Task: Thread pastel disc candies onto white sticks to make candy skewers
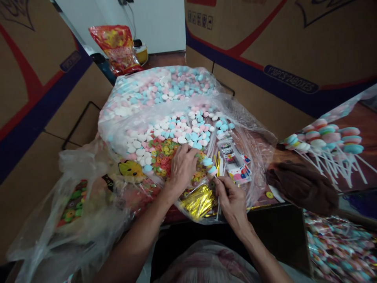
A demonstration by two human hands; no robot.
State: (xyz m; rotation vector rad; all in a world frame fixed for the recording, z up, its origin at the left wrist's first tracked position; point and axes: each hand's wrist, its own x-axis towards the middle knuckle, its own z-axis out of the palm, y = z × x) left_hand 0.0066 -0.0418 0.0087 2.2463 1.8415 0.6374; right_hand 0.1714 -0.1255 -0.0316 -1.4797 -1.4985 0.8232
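Note:
My left hand [182, 167] reaches into a big clear plastic bag [253, 129], fingers curled down on a heap of small coloured ring candies [161, 154] beside white, pink and blue round candies [176, 129]. My right hand [231, 196] pinches a thin white stick [218, 184] that carries two blue and pink candies [209, 165] at its upper end. A bundle of gold twist ties [198, 200] lies between the hands.
Cardboard boxes [265, 51] wall in both sides and the back. Finished candy sticks [326, 141] lie at the right, over a brown cloth [303, 184]. Small printed packets [235, 161] sit in the bag. A crumpled plastic bag [76, 212] lies at the left. A red snack bag [118, 47] stands behind.

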